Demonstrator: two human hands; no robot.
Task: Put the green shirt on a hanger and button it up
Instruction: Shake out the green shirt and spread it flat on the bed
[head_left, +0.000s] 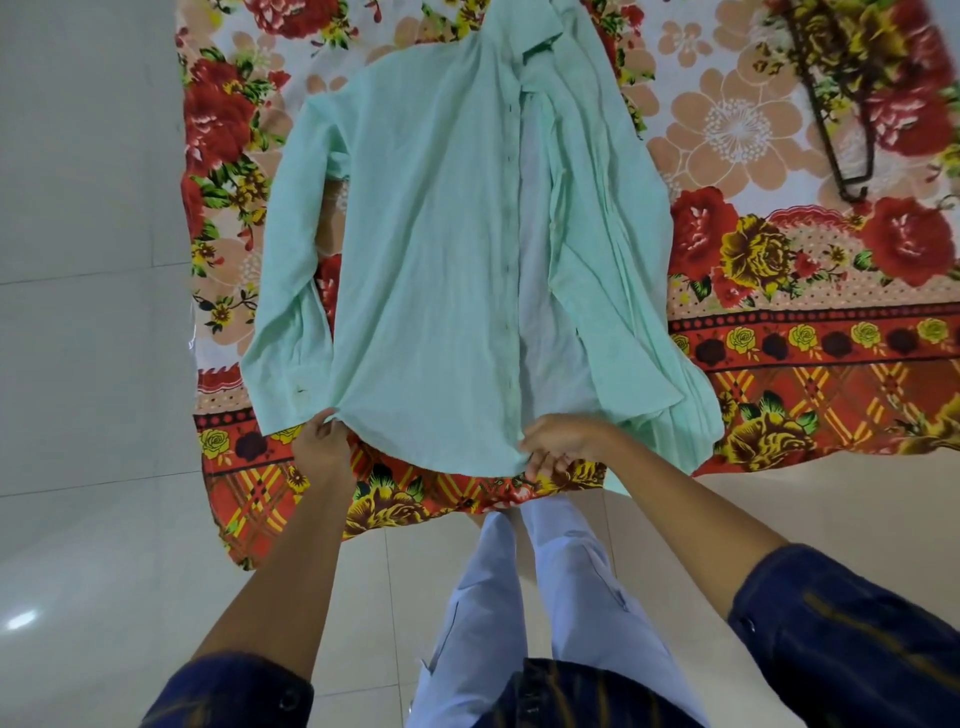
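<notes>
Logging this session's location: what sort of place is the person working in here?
Most likely a room in a home, though not certain. A floral blanket is spread over a pale glossy tiled floor, and the green shirt is laid out on it, with a dark hanger lying beside.

Both arms extended fwd from bottom of frame, toward 12 o'clock, converging slightly. Sleeves dark blue, pushed up to approx elbow; forearms bare.

L hand (323, 441): at approx 10 o'clock of R hand, back of hand up, fingers curled, pinching fabric edge.

R hand (558, 441): forearm enters from 5 o'clock, wrist bent, fingers (543, 464) curled under, gripping fabric edge.

Hands apart, roughly level. Legs in pale trousers visible at 6 o'clock, betw. arms.
</notes>
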